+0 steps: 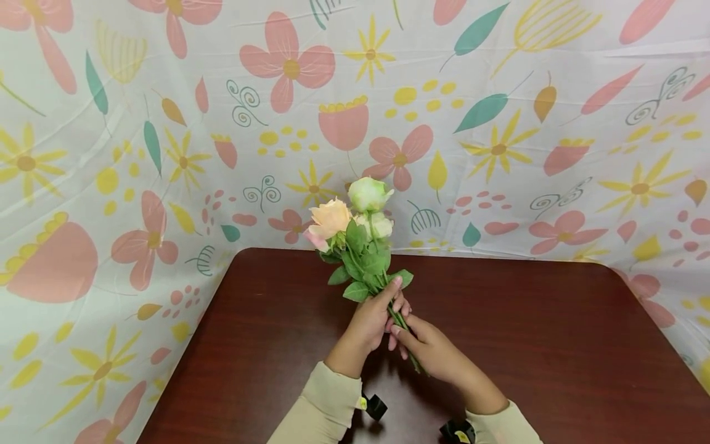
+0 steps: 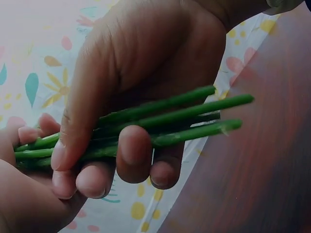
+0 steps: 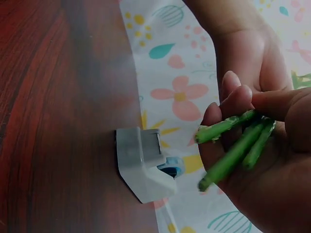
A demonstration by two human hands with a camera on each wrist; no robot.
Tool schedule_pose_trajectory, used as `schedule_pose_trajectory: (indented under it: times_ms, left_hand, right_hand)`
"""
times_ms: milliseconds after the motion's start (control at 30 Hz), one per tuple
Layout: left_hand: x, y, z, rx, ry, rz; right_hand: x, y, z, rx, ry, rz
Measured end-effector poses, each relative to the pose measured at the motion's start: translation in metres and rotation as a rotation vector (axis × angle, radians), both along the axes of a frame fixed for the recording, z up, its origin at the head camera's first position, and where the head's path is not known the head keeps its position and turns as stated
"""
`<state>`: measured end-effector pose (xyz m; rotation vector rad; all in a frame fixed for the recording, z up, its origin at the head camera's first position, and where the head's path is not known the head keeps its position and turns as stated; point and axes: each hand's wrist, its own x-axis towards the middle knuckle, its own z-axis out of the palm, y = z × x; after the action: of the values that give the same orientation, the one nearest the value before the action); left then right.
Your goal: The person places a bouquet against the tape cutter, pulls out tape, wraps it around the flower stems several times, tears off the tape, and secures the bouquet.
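A small bunch of roses stands tilted over the table, with a peach rose (image 1: 330, 221), a pale green-white rose (image 1: 369, 194) and another pale rose (image 1: 375, 226) above green leaves (image 1: 360, 259). My left hand (image 1: 367, 322) grips the stems just below the leaves, thumb along them. Lower down, my right hand (image 1: 438, 351) holds the same stems (image 2: 194, 109) between thumb and fingers, close against the left hand. The cut stem ends (image 3: 228, 160) stick out past the right hand. Both wrists wear a black mount below beige sleeves.
A grey and white tape dispenser (image 3: 146, 165) with a blue-cored roll sits on the dark red-brown table (image 1: 532, 320), near its edge in the right wrist view. Flower-patterned white cloth (image 1: 471, 154) hangs behind and beside the table.
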<state>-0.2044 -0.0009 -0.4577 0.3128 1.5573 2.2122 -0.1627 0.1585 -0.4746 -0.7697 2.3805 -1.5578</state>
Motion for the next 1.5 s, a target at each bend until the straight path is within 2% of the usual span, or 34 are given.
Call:
schedule_pose_trajectory:
  times_ms: [67, 267, 433, 633, 767, 900, 1000, 1167, 1367, 1500]
  left_hand:
    - [-0.001, -0.001, 0.000, 0.002, -0.004, 0.020]
    - [-0.005, -0.010, 0.002, 0.035, -0.020, 0.131]
    - [-0.011, -0.019, 0.005, 0.073, 0.003, 0.212]
    - [-0.016, -0.023, 0.009, 0.151, 0.044, 0.244]
    - [-0.016, -0.022, 0.010, 0.202, 0.004, 0.273]
    - [-0.016, -0.021, 0.011, 0.276, -0.045, 0.343]
    - [-0.015, -0.019, 0.011, 0.315, -0.044, 0.383]
    - [-0.012, -0.016, 0.013, 0.380, -0.034, 0.380]
    - [-0.007, -0.008, 0.011, 0.443, -0.083, 0.405]
    - [-0.005, -0.004, 0.008, 0.464, -0.088, 0.426]
  right_hand:
    - [0.000, -0.001, 0.000, -0.007, -0.018, 0.003]
    - [-0.002, -0.001, 0.002, -0.004, -0.074, -0.026]
    - [-0.005, 0.004, 0.004, -0.062, -0.126, 0.020]
    - [-0.009, 0.013, 0.005, -0.112, -0.125, 0.052]
    - [-0.012, 0.013, 0.001, -0.201, -0.161, 0.043]
    - [-0.015, 0.007, -0.007, -0.286, -0.246, 0.006]
    - [-0.014, 0.000, -0.011, -0.326, -0.330, -0.027]
    - [-0.011, -0.012, -0.015, -0.401, -0.465, -0.092]
    - [-0.006, -0.021, -0.019, -0.564, -0.664, -0.163]
    - [-0.005, -0.024, -0.020, -0.653, -0.711, -0.217]
